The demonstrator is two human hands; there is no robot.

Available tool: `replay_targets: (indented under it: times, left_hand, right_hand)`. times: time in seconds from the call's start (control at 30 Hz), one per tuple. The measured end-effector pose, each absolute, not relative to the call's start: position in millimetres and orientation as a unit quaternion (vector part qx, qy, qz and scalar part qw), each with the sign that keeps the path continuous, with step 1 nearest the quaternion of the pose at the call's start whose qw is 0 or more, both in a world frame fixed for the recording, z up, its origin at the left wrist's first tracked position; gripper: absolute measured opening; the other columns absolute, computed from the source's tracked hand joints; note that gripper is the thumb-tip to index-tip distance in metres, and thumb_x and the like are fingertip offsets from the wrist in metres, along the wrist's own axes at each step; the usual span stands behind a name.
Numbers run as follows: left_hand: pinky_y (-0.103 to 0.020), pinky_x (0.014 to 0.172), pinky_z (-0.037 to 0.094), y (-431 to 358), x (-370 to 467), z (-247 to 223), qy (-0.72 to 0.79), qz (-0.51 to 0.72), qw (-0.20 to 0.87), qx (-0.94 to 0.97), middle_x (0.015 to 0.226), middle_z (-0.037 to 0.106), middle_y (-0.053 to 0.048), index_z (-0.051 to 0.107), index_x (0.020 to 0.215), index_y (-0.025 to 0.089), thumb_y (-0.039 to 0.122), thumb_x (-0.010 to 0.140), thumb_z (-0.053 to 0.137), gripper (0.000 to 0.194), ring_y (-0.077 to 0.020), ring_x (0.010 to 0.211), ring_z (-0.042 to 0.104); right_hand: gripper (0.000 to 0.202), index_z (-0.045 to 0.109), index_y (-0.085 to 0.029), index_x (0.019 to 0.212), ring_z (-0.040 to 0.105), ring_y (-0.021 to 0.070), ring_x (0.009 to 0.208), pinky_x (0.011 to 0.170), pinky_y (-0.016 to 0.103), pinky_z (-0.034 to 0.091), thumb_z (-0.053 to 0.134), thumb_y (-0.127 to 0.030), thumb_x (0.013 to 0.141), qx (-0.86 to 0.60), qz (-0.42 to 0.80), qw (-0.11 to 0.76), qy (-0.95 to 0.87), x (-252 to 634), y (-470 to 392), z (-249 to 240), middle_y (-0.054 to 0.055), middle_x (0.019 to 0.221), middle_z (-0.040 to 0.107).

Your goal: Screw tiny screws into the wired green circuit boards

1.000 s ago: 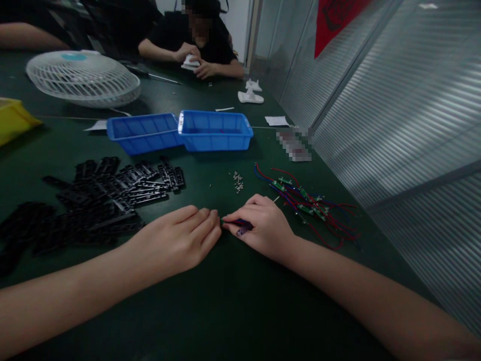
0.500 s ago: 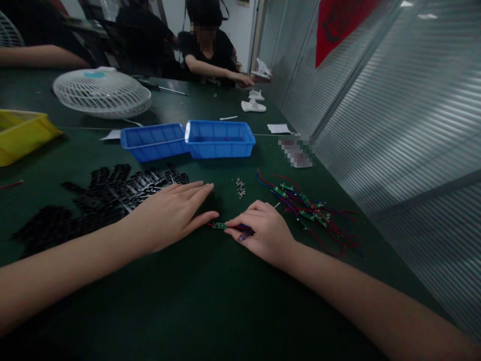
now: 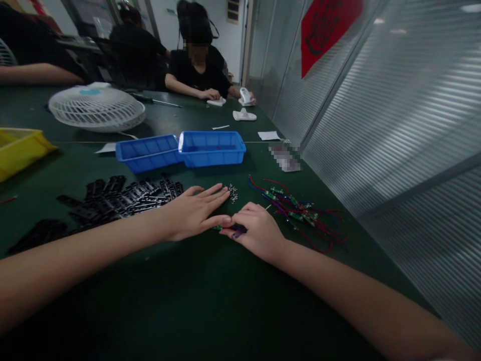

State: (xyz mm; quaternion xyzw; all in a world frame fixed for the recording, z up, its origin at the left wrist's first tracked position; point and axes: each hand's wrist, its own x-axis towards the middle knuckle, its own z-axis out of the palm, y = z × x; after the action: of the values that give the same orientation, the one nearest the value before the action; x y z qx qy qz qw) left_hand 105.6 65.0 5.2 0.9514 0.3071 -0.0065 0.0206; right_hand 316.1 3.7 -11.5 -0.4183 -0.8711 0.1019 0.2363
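In the head view, my right hand [image 3: 259, 228] is closed on a small green circuit board [image 3: 218, 227] with red and blue wires. Most of that board is hidden behind my fingers and my left thumb. A thin pale stick end [image 3: 268, 206] pokes out above my right knuckles; the rest of it is out of sight. My left hand [image 3: 199, 213] lies stretched out, palm down, its thumb close to the right fingertips. Its fingertips reach the small pile of screws [image 3: 233, 194]. Left of it spreads a heap of black plastic parts [image 3: 139, 195].
More wired green boards [image 3: 296, 215] lie in a tangle at the right. Two blue bins, one being the right blue bin [image 3: 214, 159], stand beyond my hands. Farther off are a white fan [image 3: 96, 110], a yellow bin [image 3: 24, 150] and a co-worker [image 3: 199, 75] handling white parts.
My left hand has moved right, its fingers now at the screws and its thumb over the board. My right hand keeps its grip. The view has shifted slightly; the co-worker's hands have moved.
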Motion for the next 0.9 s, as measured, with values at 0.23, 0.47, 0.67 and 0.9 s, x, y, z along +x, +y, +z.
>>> replay_targets:
  times: [0.23,0.47,0.67,0.9]
  left_hand:
    - [-0.047,0.097,0.026,43,93,13,0.333,0.095,-0.032,0.938,0.139,0.049,-0.014,0.039,0.139,0.02,0.059,0.091,0.04,0.062,-0.0319,0.128,0.042]
    - [-0.043,0.085,0.031,13,89,-5,0.316,0.12,-0.004,0.941,0.1,0.062,-0.006,0.058,0.107,0.02,0.029,0.093,0.044,0.021,-0.0232,0.094,0.056]
    - [-0.037,0.081,0.033,16,87,-9,0.319,0.168,0.023,0.933,0.091,0.06,-0.004,0.06,0.099,0.02,0.027,0.094,0.045,0.017,-0.0194,0.087,0.055]
    - [-0.034,0.077,0.033,19,85,-8,0.332,0.191,0.1,0.918,0.089,0.061,-0.001,0.06,0.098,0.023,0.025,0.091,0.051,0.012,-0.0173,0.086,0.054]
  right_hand:
    - [0.015,0.07,-0.023,0.094,0.05,0.0193,0.09,0.075,0.032,0.034,0.061,-0.031,0.087,-0.415,0.116,0.247,-0.868,317,2,-9,0.001,0.088,0.072]
    - [0.015,0.068,-0.022,0.097,0.047,0.0206,0.094,0.08,0.034,0.034,0.059,-0.026,0.086,-0.428,0.111,0.242,-0.864,310,1,-8,0.0,0.091,0.071]
    - [0.018,0.058,-0.019,0.079,0.048,0.0183,0.085,0.078,0.035,0.035,0.05,-0.032,0.089,-0.412,0.115,0.307,-0.85,307,-3,5,0.004,0.081,0.061]
    - [0.039,0.024,-0.024,0.057,0.022,0.0118,0.046,0.047,0.029,0.024,0.027,-0.049,0.087,-0.311,0.533,0.508,-0.6,284,2,43,-0.005,0.052,0.022]
